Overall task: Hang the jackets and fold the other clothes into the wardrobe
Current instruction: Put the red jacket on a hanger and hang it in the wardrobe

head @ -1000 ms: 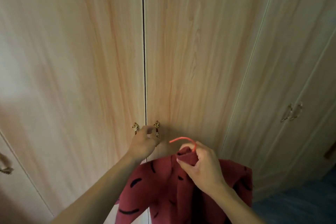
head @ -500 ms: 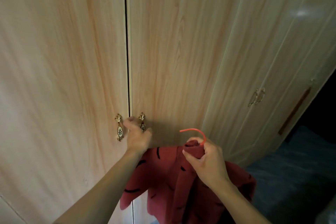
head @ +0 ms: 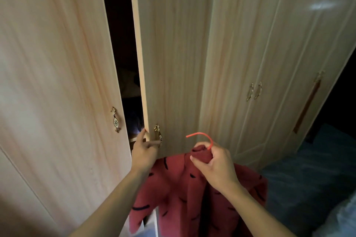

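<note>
Head view: left hand (head: 143, 152) grips wardrobe door (head: 173, 63) edge; right hand (head: 213, 163) holds red jacket (head: 179, 198) at hanger hook (head: 202, 134); dark gap (head: 119, 44) lies up-left of jacket.

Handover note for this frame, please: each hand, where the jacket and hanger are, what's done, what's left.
Left hand: pinches the edge of the right door, which stands ajar.
Right hand: grips the hanger at its neck; the red jacket hangs from it.
Done: jacket on hanger, door partly open.
Left: swing the door wide and hook the hanger inside; it is too dark in there to see a rail. Other clothes are not in view.
</note>
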`<state>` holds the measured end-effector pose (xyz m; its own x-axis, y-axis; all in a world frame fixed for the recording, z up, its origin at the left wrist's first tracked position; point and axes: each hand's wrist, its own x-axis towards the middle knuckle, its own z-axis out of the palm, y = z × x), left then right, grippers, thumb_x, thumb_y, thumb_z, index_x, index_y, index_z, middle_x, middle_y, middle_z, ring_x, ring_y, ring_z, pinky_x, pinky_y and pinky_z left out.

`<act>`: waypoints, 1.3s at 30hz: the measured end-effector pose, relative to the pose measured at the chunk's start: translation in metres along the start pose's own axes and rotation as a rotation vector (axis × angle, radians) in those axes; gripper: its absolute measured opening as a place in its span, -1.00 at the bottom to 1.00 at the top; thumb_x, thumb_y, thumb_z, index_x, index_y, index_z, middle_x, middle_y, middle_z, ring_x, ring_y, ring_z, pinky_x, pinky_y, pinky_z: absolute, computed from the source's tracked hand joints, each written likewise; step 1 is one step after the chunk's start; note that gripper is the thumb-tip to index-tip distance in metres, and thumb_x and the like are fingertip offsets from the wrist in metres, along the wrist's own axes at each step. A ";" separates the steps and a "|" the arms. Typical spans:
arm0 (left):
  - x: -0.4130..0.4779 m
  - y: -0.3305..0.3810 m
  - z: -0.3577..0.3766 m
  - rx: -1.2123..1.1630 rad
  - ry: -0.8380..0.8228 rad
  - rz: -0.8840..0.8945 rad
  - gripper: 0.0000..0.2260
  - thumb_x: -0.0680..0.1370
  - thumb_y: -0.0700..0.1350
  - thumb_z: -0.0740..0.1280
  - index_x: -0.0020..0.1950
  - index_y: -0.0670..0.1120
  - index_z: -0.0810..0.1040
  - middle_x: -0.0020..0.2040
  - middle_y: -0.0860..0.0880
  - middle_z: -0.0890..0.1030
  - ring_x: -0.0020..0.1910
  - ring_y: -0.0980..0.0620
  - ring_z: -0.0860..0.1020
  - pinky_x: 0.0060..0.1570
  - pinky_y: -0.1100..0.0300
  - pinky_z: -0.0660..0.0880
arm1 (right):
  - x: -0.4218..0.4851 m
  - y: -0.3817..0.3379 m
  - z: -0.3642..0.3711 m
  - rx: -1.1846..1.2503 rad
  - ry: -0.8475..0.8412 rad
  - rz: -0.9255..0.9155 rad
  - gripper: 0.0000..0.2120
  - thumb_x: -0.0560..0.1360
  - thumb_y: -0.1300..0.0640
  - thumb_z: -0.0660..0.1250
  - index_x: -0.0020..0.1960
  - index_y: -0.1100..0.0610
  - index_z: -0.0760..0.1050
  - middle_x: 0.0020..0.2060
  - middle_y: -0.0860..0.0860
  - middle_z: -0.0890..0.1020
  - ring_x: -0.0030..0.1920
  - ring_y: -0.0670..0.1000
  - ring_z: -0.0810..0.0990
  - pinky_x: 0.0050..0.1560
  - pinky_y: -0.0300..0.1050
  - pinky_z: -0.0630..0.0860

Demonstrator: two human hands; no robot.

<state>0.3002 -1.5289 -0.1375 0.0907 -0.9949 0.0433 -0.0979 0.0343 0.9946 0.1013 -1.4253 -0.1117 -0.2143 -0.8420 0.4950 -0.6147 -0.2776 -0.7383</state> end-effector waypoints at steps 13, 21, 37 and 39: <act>-0.078 0.029 0.048 0.286 -0.180 0.209 -0.62 0.41 -0.42 0.20 0.05 -0.09 0.65 0.03 -0.14 0.69 0.11 -0.16 0.63 0.22 -0.10 0.51 | -0.070 0.006 -0.073 0.042 0.014 0.019 -0.79 0.28 0.05 0.54 -0.11 -0.09 0.62 -0.18 -0.24 0.67 -0.13 -0.19 0.66 -0.07 -0.13 0.60; -0.099 0.053 0.132 0.091 -0.667 0.031 -0.52 0.54 -0.51 0.15 0.43 -0.23 0.43 0.29 -0.09 0.55 -0.08 0.27 0.62 -0.15 0.42 0.51 | -0.066 0.010 -0.097 0.008 0.131 0.128 -0.75 0.23 -0.14 0.47 -0.14 -0.07 0.62 -0.24 -0.21 0.67 -0.19 -0.19 0.65 -0.13 -0.05 0.60; -0.097 0.063 0.191 0.051 -0.874 0.145 -0.56 0.59 -0.33 0.28 0.46 -0.11 0.40 0.36 -0.07 0.52 0.13 0.10 0.58 0.00 0.36 0.47 | -0.071 0.012 -0.140 -0.203 0.278 0.196 -0.78 0.29 -0.03 0.53 -0.09 -0.06 0.63 -0.17 -0.20 0.67 -0.11 -0.19 0.64 -0.05 -0.04 0.58; -0.105 0.070 0.178 0.029 -0.843 0.224 -0.62 0.56 -0.32 0.34 0.36 -0.07 0.48 0.25 -0.06 0.57 0.05 0.15 0.55 -0.03 0.43 0.45 | -0.073 0.010 -0.142 -0.218 0.287 0.182 -0.78 0.29 -0.01 0.55 -0.09 -0.07 0.63 -0.16 -0.22 0.67 -0.10 -0.21 0.64 -0.03 -0.05 0.58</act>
<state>0.1079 -1.4388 -0.0895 -0.6965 -0.7034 0.1418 -0.0522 0.2467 0.9677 0.0025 -1.3009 -0.0901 -0.5189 -0.6962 0.4961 -0.6874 -0.0053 -0.7263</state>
